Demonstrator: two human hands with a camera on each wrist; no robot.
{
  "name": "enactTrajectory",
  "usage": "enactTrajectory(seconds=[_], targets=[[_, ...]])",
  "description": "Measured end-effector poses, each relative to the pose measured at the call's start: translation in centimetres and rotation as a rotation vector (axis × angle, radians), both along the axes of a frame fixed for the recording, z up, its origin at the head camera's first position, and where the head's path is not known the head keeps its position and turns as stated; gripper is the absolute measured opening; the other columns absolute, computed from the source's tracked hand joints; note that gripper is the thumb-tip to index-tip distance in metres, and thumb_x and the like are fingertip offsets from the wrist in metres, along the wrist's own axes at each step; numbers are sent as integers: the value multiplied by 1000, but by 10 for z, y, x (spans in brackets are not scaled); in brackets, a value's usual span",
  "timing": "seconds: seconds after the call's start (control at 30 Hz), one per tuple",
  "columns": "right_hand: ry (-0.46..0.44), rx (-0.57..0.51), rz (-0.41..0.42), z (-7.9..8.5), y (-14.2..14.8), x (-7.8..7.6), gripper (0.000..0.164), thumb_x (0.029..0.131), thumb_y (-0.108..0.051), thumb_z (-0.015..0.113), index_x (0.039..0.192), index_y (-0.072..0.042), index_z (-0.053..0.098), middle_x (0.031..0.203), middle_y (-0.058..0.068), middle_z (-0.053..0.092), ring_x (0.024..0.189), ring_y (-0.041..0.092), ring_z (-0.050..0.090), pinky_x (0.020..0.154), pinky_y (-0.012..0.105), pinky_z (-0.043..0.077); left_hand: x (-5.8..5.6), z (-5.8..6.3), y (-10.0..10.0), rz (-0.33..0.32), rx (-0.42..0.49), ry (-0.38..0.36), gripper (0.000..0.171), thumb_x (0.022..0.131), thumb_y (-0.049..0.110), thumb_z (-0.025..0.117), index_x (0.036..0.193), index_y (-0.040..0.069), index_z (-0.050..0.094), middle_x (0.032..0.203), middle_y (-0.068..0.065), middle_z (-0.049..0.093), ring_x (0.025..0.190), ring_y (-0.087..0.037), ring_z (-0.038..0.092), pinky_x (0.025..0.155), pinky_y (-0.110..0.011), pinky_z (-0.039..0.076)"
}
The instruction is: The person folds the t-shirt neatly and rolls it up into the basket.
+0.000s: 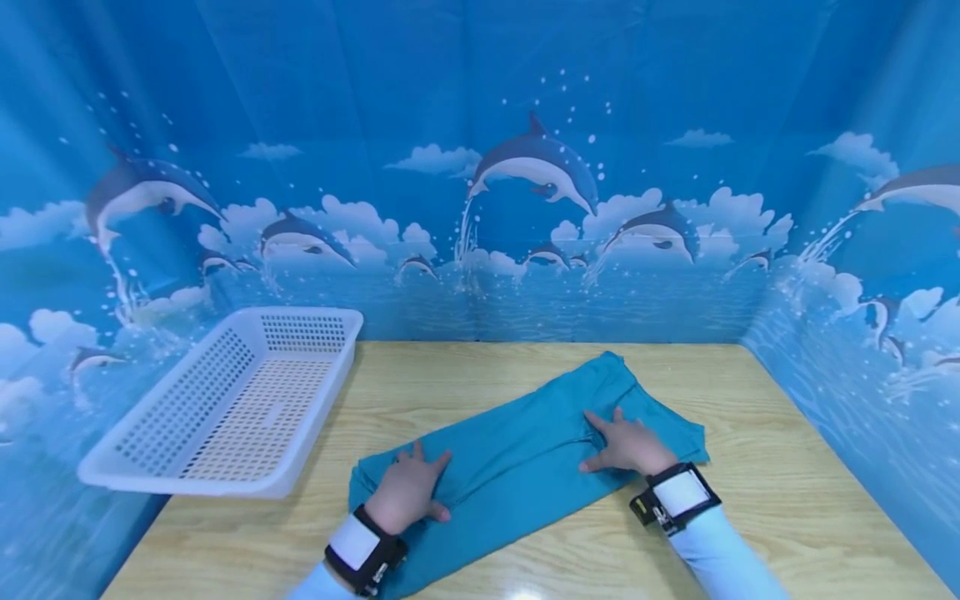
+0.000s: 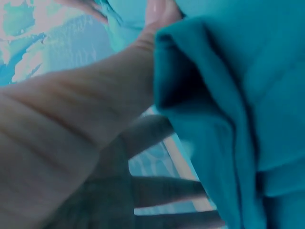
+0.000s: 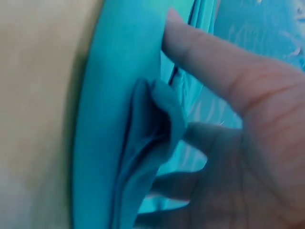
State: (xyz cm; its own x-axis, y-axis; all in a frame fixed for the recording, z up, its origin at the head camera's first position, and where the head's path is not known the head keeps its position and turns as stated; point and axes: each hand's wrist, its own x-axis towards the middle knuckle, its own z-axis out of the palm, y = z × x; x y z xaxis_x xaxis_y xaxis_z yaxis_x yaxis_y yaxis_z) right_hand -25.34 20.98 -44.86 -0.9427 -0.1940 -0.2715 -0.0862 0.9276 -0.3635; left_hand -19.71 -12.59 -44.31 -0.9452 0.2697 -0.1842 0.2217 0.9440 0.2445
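A teal folded cloth garment [image 1: 510, 450] lies slantwise on the table, a long seam or fold line running along its middle. My left hand [image 1: 407, 492] rests on its near left end with fingers spread. In the left wrist view, the thumb and fingers lie about a folded edge of the garment [image 2: 214, 119]. Toward the other end, my right hand [image 1: 628, 444] touches the fabric with thumb and fingers spread apart. A raised fold of the garment [image 3: 147, 129] stands close to the right fingers in the right wrist view.
A white perforated plastic basket [image 1: 300, 450] stands at the left, reaching past the table's left edge. The wood-grain table [image 1: 780, 467] meets a blue dolphin-print curtain [image 1: 420, 100] at the back and sides.
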Motion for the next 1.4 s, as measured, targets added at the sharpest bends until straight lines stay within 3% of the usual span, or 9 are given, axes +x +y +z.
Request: enactTrajectory(seconds=[0.4, 0.57, 0.63, 0.7, 0.8, 0.9, 1.03, 1.2, 1.4], targets=[[-174, -128, 60, 3, 5, -49, 94, 74, -30, 77, 151, -15, 25, 156, 27, -2, 137, 56, -9, 103, 73, 16, 9, -6, 30, 20, -345, 103, 92, 67, 67, 69, 140, 15, 48, 122, -28, 53, 107, -38, 55, 85, -43, 53], [-123, -175, 68, -3, 5, -50, 87, 76, -20, 70, 151, -14, 26, 157, 25, 0, 139, 53, -9, 104, 74, 9, 13, -4, 39, -6, -401, 139, 93, 67, 73, 63, 139, 15, 50, 115, -23, 57, 103, -32, 57, 84, -38, 52], [-28, -152, 66, -8, -1, -44, 81, 78, -17, 65, 150, -12, 28, 156, 26, 5, 139, 53, -4, 102, 76, 4, 9, 3, 36, -24, -296, 66, 88, 70, 67, 68, 137, 12, 51, 116, -23, 58, 106, -33, 56, 87, -42, 51], [93, -104, 66, -12, -13, -33, 74, 81, -15, 63, 148, -9, 32, 155, 27, 12, 139, 54, 4, 100, 78, 0, 0, 15, 29, -22, -166, -57, 81, 74, 60, 70, 135, 10, 53, 120, -21, 59, 109, -34, 57, 90, -45, 50], [238, -39, 73, -13, -43, -4, 64, 86, -20, 63, 144, -7, 40, 153, 27, 20, 139, 52, 14, 100, 78, 2, -18, 36, 23, 11, 22, -209, 71, 79, 48, 72, 134, 9, 53, 128, -18, 58, 114, -35, 56, 93, -50, 46], [272, -25, 146, -11, -78, 32, 63, 89, -35, 64, 142, -8, 43, 153, 26, 23, 139, 51, 18, 100, 78, 8, -35, 54, 32, -27, 77, -211, 70, 83, 46, 69, 140, 12, 47, 138, -19, 50, 124, -37, 50, 98, -52, 43], [215, -27, 293, -9, -124, 72, 73, 87, -56, 57, 144, -13, 41, 154, 24, 22, 138, 52, 19, 96, 80, 17, -58, 64, 67, -165, 75, -134, 76, 86, 46, 66, 149, 21, 32, 151, -22, 30, 138, -41, 31, 106, -54, 35], [135, 41, 377, -10, -162, 99, 77, 82, -68, 53, 144, -23, 42, 152, 18, 30, 137, 51, 23, 90, 79, 27, -82, 53, 120, -269, 18, -91, 83, 84, 45, 69, 151, 27, 24, 157, -20, 12, 144, -39, 18, 111, -51, 30], [71, 47, 383, -14, -176, 106, 77, 79, -71, 55, 141, -26, 46, 149, 9, 39, 137, 50, 24, 87, 80, 28, -102, 27, 157, -305, -28, -64, 96, 79, 54, 70, 153, 34, 13, 158, -21, 6, 144, -43, 12, 113, -53, 24]])
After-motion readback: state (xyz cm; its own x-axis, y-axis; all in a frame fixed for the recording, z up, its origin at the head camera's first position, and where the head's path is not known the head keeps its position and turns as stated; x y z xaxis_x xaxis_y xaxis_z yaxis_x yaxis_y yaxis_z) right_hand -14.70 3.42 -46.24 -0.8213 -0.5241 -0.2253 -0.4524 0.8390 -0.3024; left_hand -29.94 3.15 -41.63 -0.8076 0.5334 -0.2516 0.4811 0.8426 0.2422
